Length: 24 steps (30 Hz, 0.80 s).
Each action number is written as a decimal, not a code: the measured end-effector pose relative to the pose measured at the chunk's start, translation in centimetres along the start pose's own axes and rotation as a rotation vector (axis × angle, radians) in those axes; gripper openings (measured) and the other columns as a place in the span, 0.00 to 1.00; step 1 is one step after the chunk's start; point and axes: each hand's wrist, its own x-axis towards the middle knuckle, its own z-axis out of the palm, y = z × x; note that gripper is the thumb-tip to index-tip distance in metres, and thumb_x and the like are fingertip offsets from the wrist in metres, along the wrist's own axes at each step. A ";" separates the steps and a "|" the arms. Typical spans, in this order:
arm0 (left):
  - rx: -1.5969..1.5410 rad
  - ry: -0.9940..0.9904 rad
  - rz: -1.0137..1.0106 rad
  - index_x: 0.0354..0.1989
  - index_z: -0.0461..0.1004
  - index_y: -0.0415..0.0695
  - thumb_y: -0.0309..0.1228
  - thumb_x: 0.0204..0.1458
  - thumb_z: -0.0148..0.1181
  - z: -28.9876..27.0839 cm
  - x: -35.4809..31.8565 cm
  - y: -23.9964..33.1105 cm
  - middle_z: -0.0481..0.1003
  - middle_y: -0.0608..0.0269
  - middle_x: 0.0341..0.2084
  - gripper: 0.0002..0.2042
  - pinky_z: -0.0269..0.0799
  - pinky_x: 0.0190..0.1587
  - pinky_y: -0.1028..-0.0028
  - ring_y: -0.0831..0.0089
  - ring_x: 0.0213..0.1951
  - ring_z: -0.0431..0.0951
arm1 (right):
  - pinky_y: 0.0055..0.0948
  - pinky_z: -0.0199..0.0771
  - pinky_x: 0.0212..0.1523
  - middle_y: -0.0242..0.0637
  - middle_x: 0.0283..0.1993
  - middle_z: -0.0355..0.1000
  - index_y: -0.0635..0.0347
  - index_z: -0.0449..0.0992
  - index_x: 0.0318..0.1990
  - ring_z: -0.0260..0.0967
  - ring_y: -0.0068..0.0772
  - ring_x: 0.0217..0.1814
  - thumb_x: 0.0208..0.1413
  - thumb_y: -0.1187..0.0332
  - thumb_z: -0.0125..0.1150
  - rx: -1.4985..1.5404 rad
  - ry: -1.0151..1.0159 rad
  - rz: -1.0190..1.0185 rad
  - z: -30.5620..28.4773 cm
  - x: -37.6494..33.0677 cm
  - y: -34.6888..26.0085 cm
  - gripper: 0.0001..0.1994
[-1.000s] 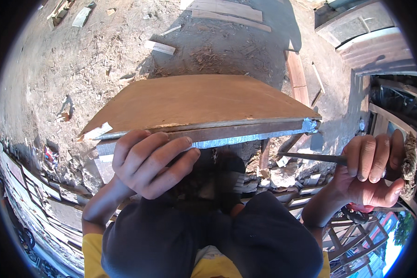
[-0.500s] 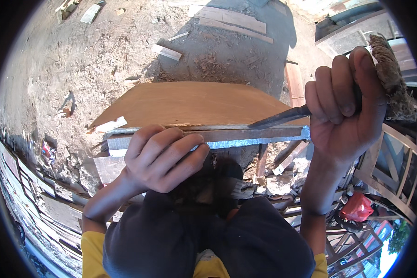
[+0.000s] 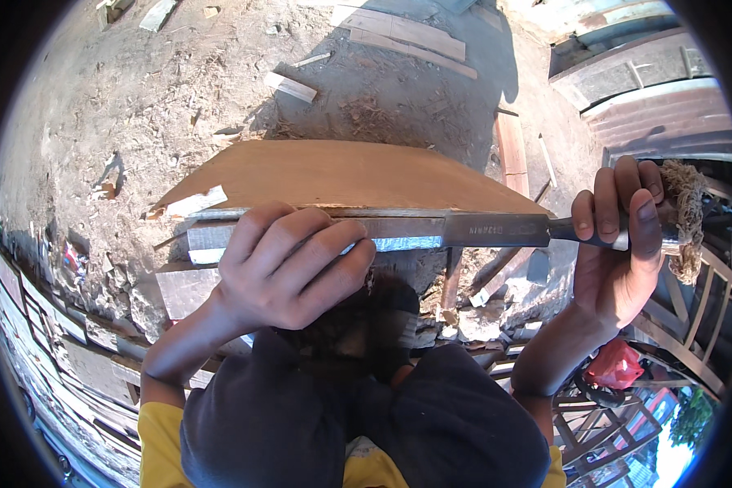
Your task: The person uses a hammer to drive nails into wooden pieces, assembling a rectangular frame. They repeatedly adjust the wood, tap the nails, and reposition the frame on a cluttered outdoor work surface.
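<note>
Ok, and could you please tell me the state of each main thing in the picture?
Brown panel: broad face up, near edge slightly splintered.
Chisel: held, its flat blade along the right part of that edge.
Handle end: frayed.
Left hand: bent fingers at the panel's edge, thumb hidden.
Right hand: closed around the chisel.
Pale strip: lying across the panel's left corner.
Red plastic: crumpled.
Planks: flat on the ground.

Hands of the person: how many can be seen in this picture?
2: the left hand at the near edge of the brown panel, and the right hand around the handle of the chisel-like tool. No other hand is visible.
</note>
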 end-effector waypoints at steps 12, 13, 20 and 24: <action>0.044 0.041 -0.014 0.28 0.76 0.52 0.31 0.39 0.63 0.3 0.3 -0.1 0.75 0.74 0.30 0.06 0.67 0.32 0.74 0.76 0.31 0.73 | 0.38 0.61 0.49 0.38 0.48 0.54 0.70 0.49 0.62 0.55 0.31 0.48 0.55 0.71 0.58 0.016 -0.063 -0.105 1.8 0.6 0.2 0.31; 0.047 0.040 -0.012 0.28 0.76 0.52 0.31 0.39 0.63 0.3 0.4 -0.2 0.75 0.74 0.30 0.06 0.68 0.32 0.74 0.76 0.31 0.73 | 0.43 0.62 0.54 0.39 0.50 0.53 0.70 0.48 0.62 0.55 0.33 0.52 0.55 0.71 0.57 -0.043 -0.073 -0.127 1.6 0.4 0.2 0.31; 0.007 -0.005 -0.030 0.29 0.76 0.50 0.28 0.36 0.67 0.1 0.4 0.0 0.76 0.71 0.31 0.10 0.68 0.33 0.70 0.71 0.32 0.73 | 0.44 0.70 0.53 0.45 0.50 0.62 0.68 0.58 0.58 0.67 0.37 0.46 0.62 0.69 0.48 -0.347 -0.002 -0.156 2.0 -0.2 -0.1 0.19; 0.006 -0.012 -0.037 0.29 0.76 0.50 0.27 0.36 0.67 0.1 0.5 0.0 0.76 0.71 0.31 0.10 0.68 0.33 0.70 0.70 0.32 0.73 | 0.37 0.67 0.46 0.39 0.46 0.62 0.63 0.60 0.56 0.62 0.30 0.43 0.64 0.69 0.47 -0.255 -0.128 -0.205 1.2 0.3 0.6 0.16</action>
